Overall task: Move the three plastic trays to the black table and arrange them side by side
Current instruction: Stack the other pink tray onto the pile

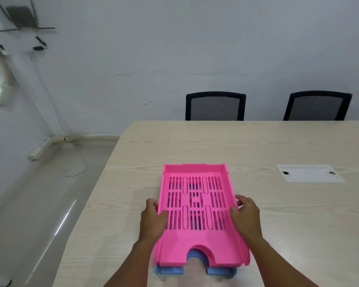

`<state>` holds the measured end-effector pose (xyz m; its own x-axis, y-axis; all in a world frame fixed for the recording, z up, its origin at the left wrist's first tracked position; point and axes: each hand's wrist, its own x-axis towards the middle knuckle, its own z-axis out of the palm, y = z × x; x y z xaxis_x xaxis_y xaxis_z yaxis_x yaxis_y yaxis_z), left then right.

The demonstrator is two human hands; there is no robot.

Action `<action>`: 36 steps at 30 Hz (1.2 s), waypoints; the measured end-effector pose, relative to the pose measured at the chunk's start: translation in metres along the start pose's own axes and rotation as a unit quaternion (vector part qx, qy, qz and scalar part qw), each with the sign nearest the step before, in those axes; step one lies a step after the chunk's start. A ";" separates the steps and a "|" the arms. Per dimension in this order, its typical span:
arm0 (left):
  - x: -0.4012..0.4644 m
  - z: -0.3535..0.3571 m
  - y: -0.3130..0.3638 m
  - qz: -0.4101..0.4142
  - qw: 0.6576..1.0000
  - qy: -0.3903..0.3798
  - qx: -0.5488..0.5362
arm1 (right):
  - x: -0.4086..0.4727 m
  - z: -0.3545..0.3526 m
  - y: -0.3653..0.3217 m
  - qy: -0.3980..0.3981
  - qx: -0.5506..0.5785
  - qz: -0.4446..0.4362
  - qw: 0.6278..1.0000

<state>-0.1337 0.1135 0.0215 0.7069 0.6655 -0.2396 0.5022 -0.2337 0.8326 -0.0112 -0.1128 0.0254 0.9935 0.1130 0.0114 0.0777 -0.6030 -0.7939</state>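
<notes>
A pink slotted plastic tray [197,206] lies on top of a stack on the light wooden table [278,224]. Under it a blue tray [170,271] shows at the near edge; a further tray between them cannot be made out clearly. My left hand [153,218] grips the pink tray's left side wall, thumb over the rim. My right hand [245,214] grips the right side wall the same way. No black table is in view.
A white cable cover plate [310,173] is set into the table at the right. Two black mesh chairs [216,106] [317,106] stand behind the far edge against the wall. Grey floor with a loose cable lies to the left.
</notes>
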 end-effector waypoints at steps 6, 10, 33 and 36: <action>0.005 -0.005 0.000 0.005 1.000 0.004 -0.002 | 0.002 0.003 -0.001 -0.009 0.003 0.010 1.000; 0.007 -0.006 -0.003 -0.001 1.000 0.008 -0.004 | 0.005 0.006 -0.005 -0.023 0.003 0.014 1.000; 0.088 0.024 -0.081 -0.145 0.972 -0.129 -0.136 | 0.032 0.028 0.055 -0.164 0.137 0.212 0.954; 0.110 0.030 -0.101 -0.156 0.964 -0.159 -0.147 | 0.036 0.026 0.054 -0.203 0.184 0.242 0.931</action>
<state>-0.0914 0.1889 -0.1036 0.6852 0.4083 -0.6031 0.5854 0.1839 0.7896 0.0264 -0.1208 -0.0328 0.7865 0.2323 -0.5722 -0.4779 -0.3579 -0.8022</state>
